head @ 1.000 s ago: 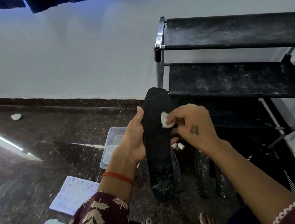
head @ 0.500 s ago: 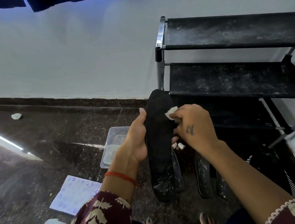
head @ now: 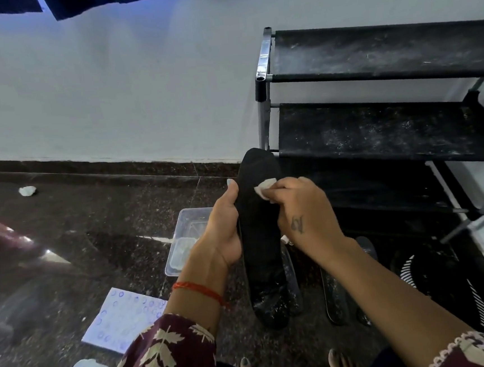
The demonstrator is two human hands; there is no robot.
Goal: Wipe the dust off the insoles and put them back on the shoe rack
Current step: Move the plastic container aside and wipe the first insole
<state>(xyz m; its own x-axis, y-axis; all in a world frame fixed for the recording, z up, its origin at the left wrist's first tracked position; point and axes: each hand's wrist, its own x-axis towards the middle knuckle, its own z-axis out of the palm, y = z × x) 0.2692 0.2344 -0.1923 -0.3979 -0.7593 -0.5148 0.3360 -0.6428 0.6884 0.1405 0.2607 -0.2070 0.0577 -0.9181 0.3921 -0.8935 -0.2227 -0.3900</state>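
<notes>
In the middle of the frame, the left hand (head: 224, 228) grips a long black insole (head: 262, 240) by its edge. The right hand (head: 302, 216) presses a small white wipe (head: 264, 187) on its top, beside the dusty black shoe rack (head: 376, 130).

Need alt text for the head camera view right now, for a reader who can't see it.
A person's left hand holds a black insole upright while the right hand presses a small white wipe to its upper part. A dusty black shoe rack stands behind, with more insoles on the dark floor.
</notes>
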